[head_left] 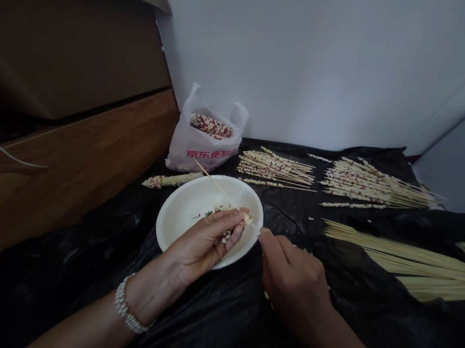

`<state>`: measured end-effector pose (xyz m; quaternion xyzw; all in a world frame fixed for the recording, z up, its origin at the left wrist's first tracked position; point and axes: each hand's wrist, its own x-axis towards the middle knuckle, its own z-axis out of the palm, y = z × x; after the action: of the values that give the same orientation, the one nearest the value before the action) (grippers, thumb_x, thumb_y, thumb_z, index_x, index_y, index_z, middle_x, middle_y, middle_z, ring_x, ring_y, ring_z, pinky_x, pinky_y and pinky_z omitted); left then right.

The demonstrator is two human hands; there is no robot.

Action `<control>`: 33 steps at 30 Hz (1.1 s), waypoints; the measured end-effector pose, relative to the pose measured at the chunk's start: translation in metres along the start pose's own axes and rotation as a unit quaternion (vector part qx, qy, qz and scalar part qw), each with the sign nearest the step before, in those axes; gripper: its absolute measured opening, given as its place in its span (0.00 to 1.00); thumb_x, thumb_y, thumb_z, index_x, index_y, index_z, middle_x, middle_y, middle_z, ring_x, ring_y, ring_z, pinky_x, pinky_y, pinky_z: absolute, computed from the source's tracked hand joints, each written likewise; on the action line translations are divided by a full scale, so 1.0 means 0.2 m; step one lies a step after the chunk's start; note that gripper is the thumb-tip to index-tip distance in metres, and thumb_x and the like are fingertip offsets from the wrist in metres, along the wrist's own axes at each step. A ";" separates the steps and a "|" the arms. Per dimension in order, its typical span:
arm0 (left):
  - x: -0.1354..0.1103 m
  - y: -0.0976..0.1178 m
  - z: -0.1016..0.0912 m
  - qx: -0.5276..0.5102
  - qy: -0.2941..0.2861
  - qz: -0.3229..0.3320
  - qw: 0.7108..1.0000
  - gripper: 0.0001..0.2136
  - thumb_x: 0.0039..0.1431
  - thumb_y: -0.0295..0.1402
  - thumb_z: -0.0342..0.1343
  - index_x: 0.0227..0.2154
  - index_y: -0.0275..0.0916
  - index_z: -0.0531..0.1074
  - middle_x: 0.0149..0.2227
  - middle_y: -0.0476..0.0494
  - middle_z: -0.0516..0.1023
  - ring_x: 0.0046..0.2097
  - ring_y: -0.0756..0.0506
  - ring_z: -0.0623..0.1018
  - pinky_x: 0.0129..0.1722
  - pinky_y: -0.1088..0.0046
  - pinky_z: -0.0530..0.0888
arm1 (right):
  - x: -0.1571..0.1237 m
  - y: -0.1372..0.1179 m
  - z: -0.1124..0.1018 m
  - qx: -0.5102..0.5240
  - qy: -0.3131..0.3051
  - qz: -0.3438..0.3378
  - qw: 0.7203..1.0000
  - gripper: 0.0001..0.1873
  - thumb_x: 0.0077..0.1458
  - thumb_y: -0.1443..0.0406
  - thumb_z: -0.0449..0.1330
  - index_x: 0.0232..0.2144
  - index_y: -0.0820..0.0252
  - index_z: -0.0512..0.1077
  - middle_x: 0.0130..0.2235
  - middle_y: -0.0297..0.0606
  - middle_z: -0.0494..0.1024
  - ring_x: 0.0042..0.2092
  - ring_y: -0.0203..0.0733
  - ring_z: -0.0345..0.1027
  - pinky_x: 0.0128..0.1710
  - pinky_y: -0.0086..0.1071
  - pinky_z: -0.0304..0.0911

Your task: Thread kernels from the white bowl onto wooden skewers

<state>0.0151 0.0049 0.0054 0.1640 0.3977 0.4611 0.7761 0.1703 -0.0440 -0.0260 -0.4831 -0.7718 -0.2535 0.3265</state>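
A thin wooden skewer [215, 181] slants over the white bowl [166, 219], from its far rim down toward my right hand. My left hand [211, 234] is closed over the bowl, with the skewer and pale corn kernels [225, 237] between its fingers. One or more kernels sit on the skewer at my left fingertips. My right hand [295, 268] pinches the skewer near its lower end, just beyond the bowl's right rim; its inner fingers are hidden. Loose kernels and small dark bits lie inside the bowl.
A white plastic bag [201, 150] holds speckled corn cobs [211, 125]. A partly stripped cob [171, 180] lies beside the bowl. Two piles of kernel-threaded skewers [268, 166] [360, 182] and bare skewers [397, 255] rest on black plastic sheeting [212, 325]. A wooden board [91, 138] stands left.
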 end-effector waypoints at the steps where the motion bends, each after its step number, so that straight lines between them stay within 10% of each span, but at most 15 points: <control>1: 0.00 -0.01 0.00 0.003 -0.006 -0.003 1.000 0.05 0.50 0.17 0.60 0.29 0.30 0.77 0.32 0.42 0.80 0.30 0.53 0.79 0.32 0.85 0.78 | 0.00 0.00 0.00 -0.001 -0.001 0.002 1.000 0.12 0.60 0.72 0.51 0.39 0.66 0.74 0.22 0.31 0.70 0.21 0.31 0.60 0.23 0.29 0.49; 15: 0.06 0.20 -0.09 -0.162 0.098 -0.054 0.980 0.17 0.62 0.19 0.45 0.52 0.30 0.67 0.38 0.35 0.79 0.40 0.44 0.81 0.39 0.69 0.80 | -0.01 0.08 0.04 0.031 -0.028 0.047 0.998 0.12 0.58 0.74 0.50 0.38 0.65 0.72 0.28 0.35 0.73 0.28 0.35 0.65 0.29 0.29 0.55; 33: 0.03 0.21 -0.09 -0.145 0.077 -0.003 0.986 0.17 0.61 0.18 0.47 0.52 0.28 0.68 0.33 0.37 0.79 0.30 0.49 0.80 0.28 0.80 0.79 | 0.01 0.10 0.01 0.149 -0.029 0.057 0.987 0.09 0.58 0.70 0.54 0.39 0.64 0.73 0.33 0.39 0.77 0.34 0.39 0.70 0.37 0.33 0.63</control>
<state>-0.0205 0.0301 0.0171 0.0121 0.3857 0.5228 0.7601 0.1876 -0.0330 -0.0247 -0.4794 -0.7814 -0.1025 0.3860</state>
